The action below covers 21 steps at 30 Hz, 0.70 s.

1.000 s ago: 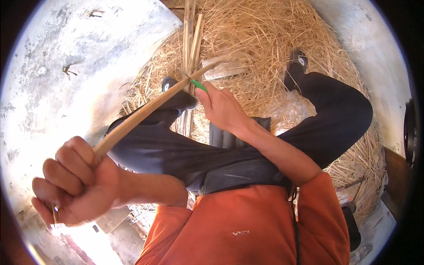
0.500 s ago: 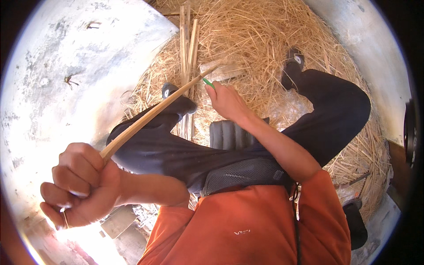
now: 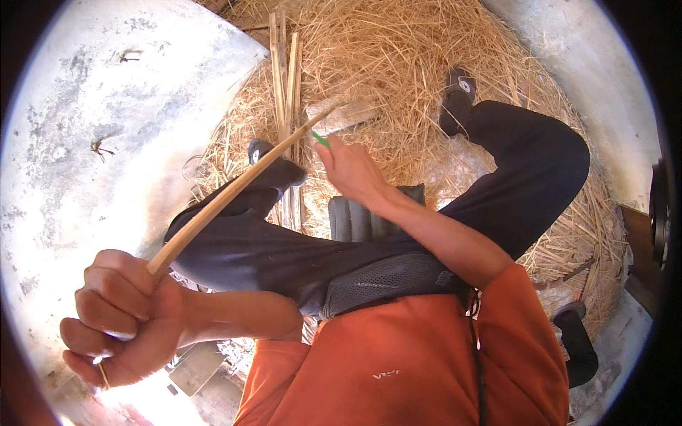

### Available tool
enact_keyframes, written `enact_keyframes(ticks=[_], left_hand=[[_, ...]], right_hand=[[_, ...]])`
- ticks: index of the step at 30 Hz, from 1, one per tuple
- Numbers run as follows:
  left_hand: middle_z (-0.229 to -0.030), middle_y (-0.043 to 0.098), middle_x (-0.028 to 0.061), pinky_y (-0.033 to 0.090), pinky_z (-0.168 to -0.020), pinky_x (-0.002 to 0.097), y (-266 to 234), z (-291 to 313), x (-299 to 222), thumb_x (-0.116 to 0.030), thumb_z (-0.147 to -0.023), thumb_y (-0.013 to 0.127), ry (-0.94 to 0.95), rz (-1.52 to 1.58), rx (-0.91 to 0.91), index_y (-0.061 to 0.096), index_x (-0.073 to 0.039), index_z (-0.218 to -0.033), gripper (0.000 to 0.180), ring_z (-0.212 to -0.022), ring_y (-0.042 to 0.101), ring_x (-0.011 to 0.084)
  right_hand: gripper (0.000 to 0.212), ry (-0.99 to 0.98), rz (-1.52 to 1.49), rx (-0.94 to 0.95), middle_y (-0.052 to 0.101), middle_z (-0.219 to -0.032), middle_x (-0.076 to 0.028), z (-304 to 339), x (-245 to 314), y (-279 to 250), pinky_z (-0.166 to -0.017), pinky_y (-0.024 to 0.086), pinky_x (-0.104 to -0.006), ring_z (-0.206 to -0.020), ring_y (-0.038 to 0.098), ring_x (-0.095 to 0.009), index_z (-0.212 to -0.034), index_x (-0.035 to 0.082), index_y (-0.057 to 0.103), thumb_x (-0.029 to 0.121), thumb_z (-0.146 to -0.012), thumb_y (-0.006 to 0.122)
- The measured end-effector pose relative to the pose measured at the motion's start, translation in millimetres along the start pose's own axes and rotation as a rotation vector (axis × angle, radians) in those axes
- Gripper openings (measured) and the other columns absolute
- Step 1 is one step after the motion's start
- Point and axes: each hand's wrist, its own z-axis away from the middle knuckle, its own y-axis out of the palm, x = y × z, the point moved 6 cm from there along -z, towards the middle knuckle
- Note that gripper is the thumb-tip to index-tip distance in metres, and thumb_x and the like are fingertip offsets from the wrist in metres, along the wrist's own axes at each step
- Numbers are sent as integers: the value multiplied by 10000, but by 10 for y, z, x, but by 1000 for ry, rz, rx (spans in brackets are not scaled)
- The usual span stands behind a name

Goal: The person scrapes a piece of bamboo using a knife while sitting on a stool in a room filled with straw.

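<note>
My left hand [image 3: 121,312] is closed in a fist around the near end of a long pale bamboo strip [image 3: 220,202]. The strip slants away from me to the far right, over my bent left leg, and curves slightly. Toward its far end my right hand [image 3: 352,170] is wrapped around a knife with a green handle [image 3: 320,139]. The green part touches or lies just under the strip. The knife's blade cannot be made out. A thin stub pokes out below the little finger of my left hand.
Loose straw-like shavings [image 3: 398,50] cover the ground ahead. Several long split strips [image 3: 285,78] lie beyond my left foot. A grey ridged pad [image 3: 352,219] sits between my legs. Pale walls rise on the left [image 3: 106,85] and right [image 3: 568,42].
My left hand has sunk a little toward me with the strip's near end, and the strip bows more. My right hand stays by its far end. The whole view has shifted slightly.
</note>
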Motion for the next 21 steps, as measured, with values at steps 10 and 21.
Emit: enact_keyframes(ticks=[10, 21], left_hand=[[-407, 227, -52, 107, -387, 232, -150, 85, -71, -296, -895, 442, 98, -361, -504, 227, -196, -532, 434, -351, 139, 44], [-394, 212, -52, 149, -334, 212, -87, -16, -20, -333, -903, 403, 16, 48, 20, 228, -185, -537, 432, -326, 176, 46]], right_hand=[[456, 141, -29, 78, 606, -715, -289, -271, -289, 127, -635, 476, -510, -662, 614, -421, -943, -92, 552, 323, -1000, 375], [437, 185, -68, -31, 581, -681, -273, -310, -392, 19, -625, 431, -495, -657, 592, -433, -887, -65, 558, 331, -987, 402]])
